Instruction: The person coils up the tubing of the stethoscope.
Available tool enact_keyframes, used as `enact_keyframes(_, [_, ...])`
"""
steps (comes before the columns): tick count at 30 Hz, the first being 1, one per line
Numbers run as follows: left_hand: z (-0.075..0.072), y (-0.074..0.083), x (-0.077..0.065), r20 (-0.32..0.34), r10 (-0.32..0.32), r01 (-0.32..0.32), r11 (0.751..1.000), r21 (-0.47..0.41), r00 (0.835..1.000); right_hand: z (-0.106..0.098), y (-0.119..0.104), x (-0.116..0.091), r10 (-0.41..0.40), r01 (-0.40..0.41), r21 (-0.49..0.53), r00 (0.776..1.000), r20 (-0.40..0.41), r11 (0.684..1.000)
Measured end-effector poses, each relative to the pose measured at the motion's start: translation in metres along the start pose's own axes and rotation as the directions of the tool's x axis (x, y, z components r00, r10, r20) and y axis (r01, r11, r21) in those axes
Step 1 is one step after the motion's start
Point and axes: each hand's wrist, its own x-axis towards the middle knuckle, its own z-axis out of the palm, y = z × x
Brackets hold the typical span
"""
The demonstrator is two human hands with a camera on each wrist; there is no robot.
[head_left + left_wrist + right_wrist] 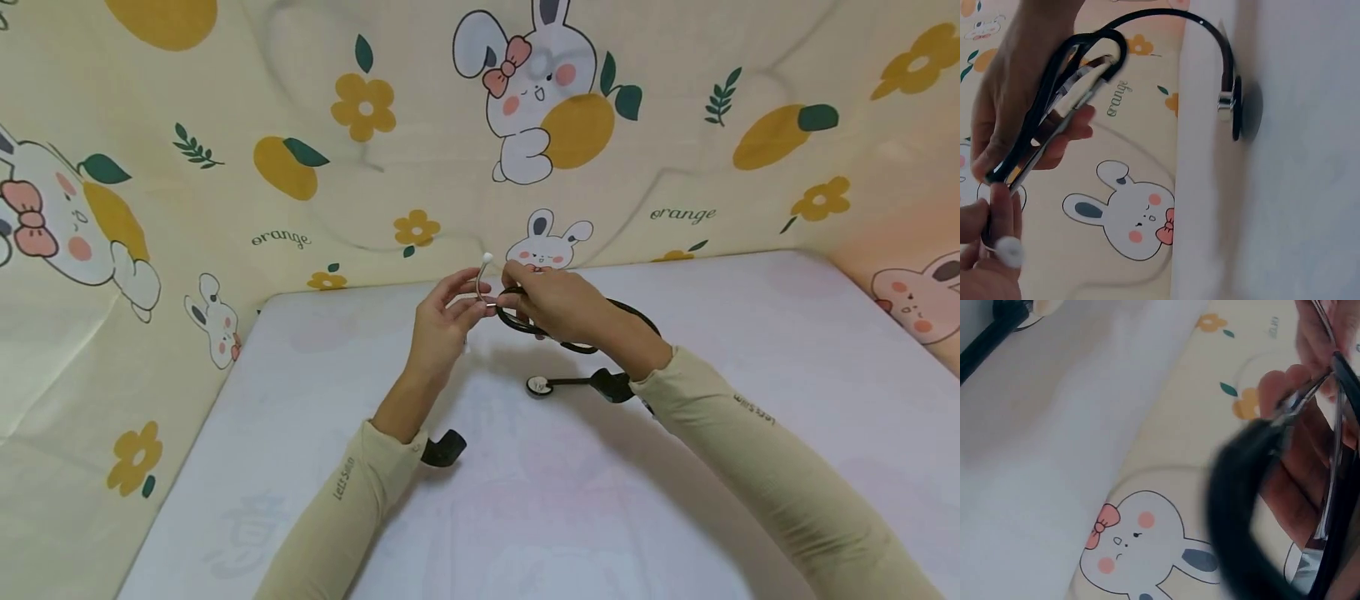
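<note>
Both hands hold a stethoscope above the table. My left hand (444, 323) pinches a thin metal ear tube (480, 285) that ends in a white ear tip (487, 258). In the left wrist view this ear tip (1009, 251) sits close by the left fingers. My right hand (558, 304) grips the bundled black tubing (633, 312) and metal tubes just to the right, its fingertips near the left ones. In the left wrist view the tubing (1166, 11) loops over and down to the round chest piece (1237, 112), low at the table surface.
A white table (525, 517) spreads under the hands. Behind it hangs a cream cloth (435, 167) printed with rabbits, oranges and flowers. A black wrist mount (444, 450) juts from the left sleeve, and another (611, 386) shows by the right sleeve.
</note>
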Motion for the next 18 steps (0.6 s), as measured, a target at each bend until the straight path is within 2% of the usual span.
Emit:
enact_keyframes(5, [0.006,-0.004,-0.001,0.027,-0.076,0.075,0.997,0.03,0.997,-0.004,-0.001,-0.002,-0.005,0.004,-0.01,1.0,-0.023,1.0])
enact_keyframes(8, [0.007,-0.004,-0.001,0.074,-0.131,0.133,0.991,-0.026,0.989,-0.005,-0.001,-0.004,-0.039,0.036,-0.049,0.998,-0.056,0.998])
enact_keyframes(11, [0.007,-0.005,-0.002,0.084,-0.169,0.175,0.982,-0.068,0.982,-0.006,-0.002,-0.005,-0.085,0.079,-0.069,0.993,-0.079,0.994])
enact_keyframes(16, [0.008,-0.005,-0.004,0.048,-0.147,0.151,0.984,-0.099,0.988,-0.01,-0.003,-0.005,-0.14,0.137,-0.04,0.987,-0.074,0.99])
enact_keyframes(18, [0.009,-0.004,-0.004,0.045,-0.127,0.13,0.989,-0.071,0.991,-0.014,-0.002,-0.006,-0.146,0.146,-0.005,0.988,-0.048,0.989])
